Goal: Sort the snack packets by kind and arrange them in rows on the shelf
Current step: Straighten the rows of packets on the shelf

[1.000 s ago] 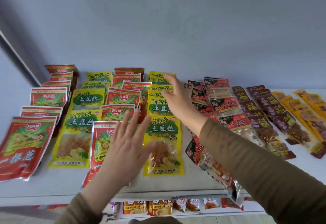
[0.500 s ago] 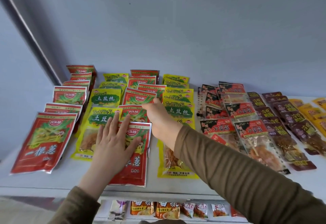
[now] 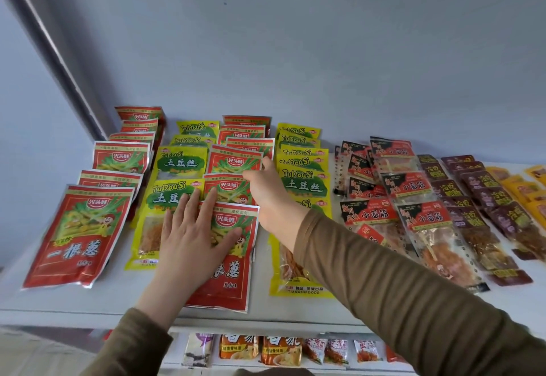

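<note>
White shelf (image 3: 74, 301) of snack packets (image 3: 304, 186) against pale blue wall (image 3: 295, 50)

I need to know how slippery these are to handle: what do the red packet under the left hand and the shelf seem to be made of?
Red packet: apparently glossy plastic or foil laminate; it shows sheen, silvery sealed edges and slight crinkles. Shelf: smooth, matt white board, possibly painted metal or laminate; the picture cannot settle which.

A plain pale blue-grey wall (image 3: 295, 50) rises behind everything. At the far left a dark grey slanted upright post (image 3: 56, 59) runs diagonally down along it. At the bottom left corner lies a strip of beige floor (image 3: 38, 355).
</note>
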Demonstrator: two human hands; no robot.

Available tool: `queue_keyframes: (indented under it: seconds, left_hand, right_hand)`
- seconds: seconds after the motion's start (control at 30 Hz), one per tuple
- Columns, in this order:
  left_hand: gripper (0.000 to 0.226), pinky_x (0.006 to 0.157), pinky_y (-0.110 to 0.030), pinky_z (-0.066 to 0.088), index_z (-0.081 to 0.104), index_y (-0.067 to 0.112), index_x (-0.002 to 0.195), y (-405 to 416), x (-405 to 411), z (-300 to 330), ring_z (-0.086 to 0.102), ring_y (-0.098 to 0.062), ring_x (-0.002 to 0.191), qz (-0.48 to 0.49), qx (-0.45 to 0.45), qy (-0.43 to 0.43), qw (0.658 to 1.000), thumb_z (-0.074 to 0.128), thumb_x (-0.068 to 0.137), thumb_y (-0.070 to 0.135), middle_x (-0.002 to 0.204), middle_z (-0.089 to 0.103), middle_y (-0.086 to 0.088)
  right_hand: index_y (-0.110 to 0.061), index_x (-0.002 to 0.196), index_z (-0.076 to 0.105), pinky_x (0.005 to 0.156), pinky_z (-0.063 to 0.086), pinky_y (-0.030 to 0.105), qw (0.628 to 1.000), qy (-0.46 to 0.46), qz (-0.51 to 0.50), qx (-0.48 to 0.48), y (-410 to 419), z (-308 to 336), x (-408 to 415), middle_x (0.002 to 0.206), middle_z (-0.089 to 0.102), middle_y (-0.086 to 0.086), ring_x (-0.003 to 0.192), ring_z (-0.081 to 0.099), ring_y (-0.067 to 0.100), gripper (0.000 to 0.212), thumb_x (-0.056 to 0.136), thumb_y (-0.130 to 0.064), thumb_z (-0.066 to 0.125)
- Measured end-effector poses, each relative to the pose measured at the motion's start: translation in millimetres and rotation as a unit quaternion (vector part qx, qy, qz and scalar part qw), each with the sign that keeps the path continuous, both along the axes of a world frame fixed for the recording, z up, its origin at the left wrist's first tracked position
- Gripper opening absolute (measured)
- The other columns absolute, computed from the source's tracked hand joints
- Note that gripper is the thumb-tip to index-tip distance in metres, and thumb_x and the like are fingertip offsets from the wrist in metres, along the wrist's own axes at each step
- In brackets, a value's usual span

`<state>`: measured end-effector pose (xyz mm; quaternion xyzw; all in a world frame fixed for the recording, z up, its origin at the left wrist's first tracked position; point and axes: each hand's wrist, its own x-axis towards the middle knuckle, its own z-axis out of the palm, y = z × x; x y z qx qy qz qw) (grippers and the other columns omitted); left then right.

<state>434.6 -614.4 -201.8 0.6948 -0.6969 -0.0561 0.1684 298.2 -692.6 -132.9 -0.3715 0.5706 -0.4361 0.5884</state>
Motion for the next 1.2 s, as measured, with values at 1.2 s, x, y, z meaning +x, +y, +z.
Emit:
queue_keyframes:
  seconds: [1.2]
  left_hand:
    - [0.083, 0.126, -0.053, 0.015, 0.019, 0.02, 0.16, -7, -10, 4, 0.029, -0.034, 0.149, 0.044, -0.076, 0.01, 0.996, 0.05, 0.095, 0.063, 0.156, 0.041, -0.011]
  right_hand:
    - [-0.007, 0.123, 0.059, 0.102, 0.038, 0.029, 0.998, -0.053, 0.013, -0.032, -4, 17, -44, 0.102, 0.063, -0.001, 0.103, 0.057, 0.009, 0.03, 0.103, 0.003, 0.04]
